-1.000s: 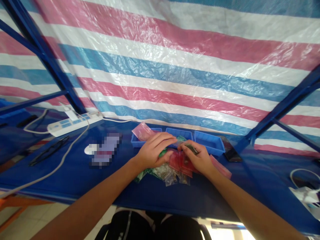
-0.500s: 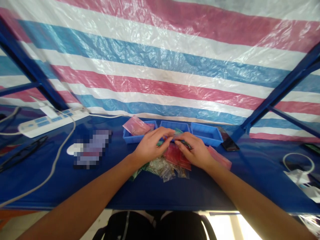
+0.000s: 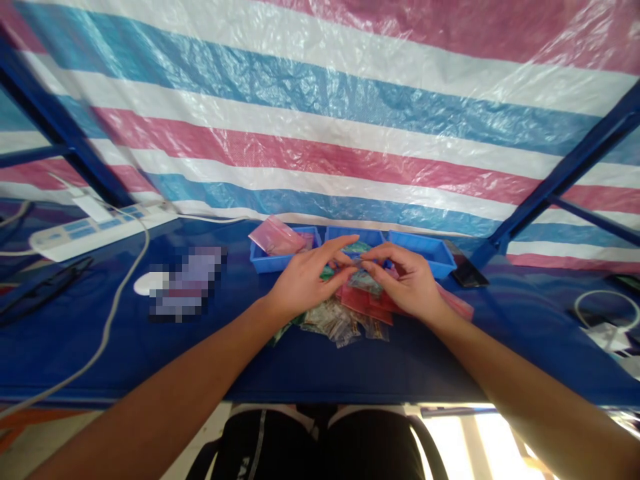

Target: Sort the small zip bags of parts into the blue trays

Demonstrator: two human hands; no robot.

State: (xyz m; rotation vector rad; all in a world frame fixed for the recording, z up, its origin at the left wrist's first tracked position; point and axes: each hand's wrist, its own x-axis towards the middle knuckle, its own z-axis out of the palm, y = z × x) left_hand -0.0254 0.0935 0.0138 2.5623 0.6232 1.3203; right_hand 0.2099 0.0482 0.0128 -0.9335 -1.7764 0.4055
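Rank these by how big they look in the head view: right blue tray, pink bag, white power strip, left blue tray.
1. White power strip
2. Left blue tray and right blue tray: look alike; left partly covered, so unranked
3. Pink bag

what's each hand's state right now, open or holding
Left hand: at the clear plastic bag; grip cannot be told.
Right hand: closed, pinching that bag.

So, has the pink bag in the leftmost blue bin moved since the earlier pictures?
No, not visibly: the pink bag still sticks up above the left side of the leftmost blue bin; the whole view shifted.
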